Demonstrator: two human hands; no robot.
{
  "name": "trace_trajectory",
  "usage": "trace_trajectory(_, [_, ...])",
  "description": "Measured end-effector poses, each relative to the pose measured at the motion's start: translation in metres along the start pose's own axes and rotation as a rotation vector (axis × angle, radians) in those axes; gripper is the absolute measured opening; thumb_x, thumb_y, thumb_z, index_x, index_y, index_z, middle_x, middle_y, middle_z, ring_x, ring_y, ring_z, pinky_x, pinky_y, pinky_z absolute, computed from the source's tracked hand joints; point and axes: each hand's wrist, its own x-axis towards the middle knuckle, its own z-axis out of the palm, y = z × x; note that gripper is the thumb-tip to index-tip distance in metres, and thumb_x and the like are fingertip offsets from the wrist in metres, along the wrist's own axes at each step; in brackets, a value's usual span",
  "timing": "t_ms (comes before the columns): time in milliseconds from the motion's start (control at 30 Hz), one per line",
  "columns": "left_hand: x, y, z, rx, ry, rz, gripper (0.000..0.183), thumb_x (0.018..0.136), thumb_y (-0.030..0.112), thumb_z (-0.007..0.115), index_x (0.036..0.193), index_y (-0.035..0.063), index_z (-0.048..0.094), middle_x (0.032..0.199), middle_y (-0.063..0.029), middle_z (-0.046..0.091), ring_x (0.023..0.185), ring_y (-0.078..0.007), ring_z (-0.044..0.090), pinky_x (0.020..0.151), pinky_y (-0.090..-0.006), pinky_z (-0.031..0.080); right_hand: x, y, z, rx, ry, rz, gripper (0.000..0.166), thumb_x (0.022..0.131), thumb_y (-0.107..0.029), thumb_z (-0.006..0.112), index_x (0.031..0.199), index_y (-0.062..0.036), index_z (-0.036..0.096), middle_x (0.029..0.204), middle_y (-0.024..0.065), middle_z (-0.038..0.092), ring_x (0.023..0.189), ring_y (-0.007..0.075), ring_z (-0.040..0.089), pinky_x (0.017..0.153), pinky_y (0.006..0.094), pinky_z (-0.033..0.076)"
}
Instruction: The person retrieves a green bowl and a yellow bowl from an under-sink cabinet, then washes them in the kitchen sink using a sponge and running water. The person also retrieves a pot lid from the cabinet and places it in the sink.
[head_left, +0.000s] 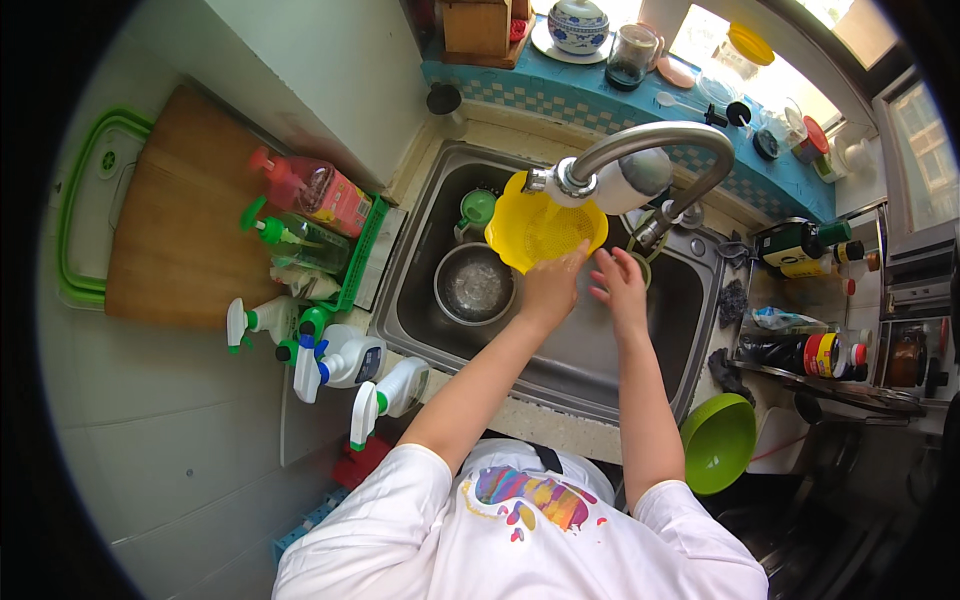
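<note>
My left hand (553, 289) grips the near rim of a yellow plastic colander (551, 229) with a scalloped edge. The colander is held over the stainless steel sink (577, 360), below the tap's spout (535, 181). Water seems to fall into it, and no food can be made out inside. My right hand (621, 285) hovers just right of the colander, fingers apart and holding nothing. A round metal pot (475, 285) with liquid in it stands in the sink's left part. Behind the pot is a green cup (478, 206) with a handle. Light green rimmed dishware (643, 262) is partly hidden behind my right hand.
A curved metal tap (660, 135) arches over the sink. Pump bottles (330, 191) stand in a green basket (367, 247) at left, with spray bottles (352, 360) nearer me. A green bowl (718, 442) and sauce bottles (795, 352) are at right. Jars (632, 56) line the windowsill.
</note>
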Motion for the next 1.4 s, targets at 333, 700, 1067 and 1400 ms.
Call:
trace_trajectory(333, [-0.03, -0.075, 0.033, 0.729, 0.008, 0.077, 0.047, 0.092, 0.015, 0.042, 0.137, 0.0032, 0.05, 0.147, -0.0095, 0.043, 0.142, -0.0223, 0.03, 0.118, -0.0434, 0.016, 0.048, 0.018, 0.006, -0.346, -0.206, -0.494, 0.067, 0.082, 0.012, 0.041, 0.146, -0.0076, 0.039, 0.141, 0.0098, 0.05, 0.131, 0.0201, 0.046, 0.108, 0.0287, 0.034])
trace_trajectory(700, [-0.028, -0.064, 0.015, 0.138, -0.036, 0.087, 0.05, 0.07, 0.013, 0.076, 0.118, 0.0097, 0.065, 0.124, -0.0054, 0.063, 0.119, -0.0283, 0.056, 0.105, -0.0465, 0.039, 0.049, -0.031, 0.023, -0.454, -0.222, -0.11, 0.05, 0.087, -0.008, 0.058, 0.136, -0.0085, 0.052, 0.114, 0.0145, 0.066, 0.107, 0.0234, 0.063, 0.088, 0.0331, 0.048])
trace_trajectory(1067, [0.018, -0.047, -0.01, -1.516, 0.291, -0.656, 0.061, 0.097, 0.055, 0.046, 0.126, 0.0014, 0.055, 0.118, -0.0092, 0.063, 0.105, -0.0188, 0.062, 0.089, -0.0336, 0.05, 0.047, 0.043, 0.054, 0.514, -0.079, 0.37, 0.07, 0.094, -0.055, 0.052, 0.14, -0.003, 0.041, 0.141, 0.0123, 0.044, 0.132, 0.0264, 0.039, 0.109, 0.0368, 0.031])
trace_trajectory(1400, [0.051, -0.1, 0.035, -1.922, 0.423, -0.78, 0.048, 0.101, 0.045, 0.044, 0.126, 0.0058, 0.055, 0.124, -0.0083, 0.061, 0.112, -0.0256, 0.06, 0.096, -0.0421, 0.048, 0.092, 0.067, 0.029, 1.093, -0.204, 0.24, 0.033, 0.102, -0.028, 0.047, 0.123, -0.0043, 0.055, 0.121, 0.0089, 0.063, 0.112, 0.0249, 0.061, 0.099, 0.0395, 0.049])
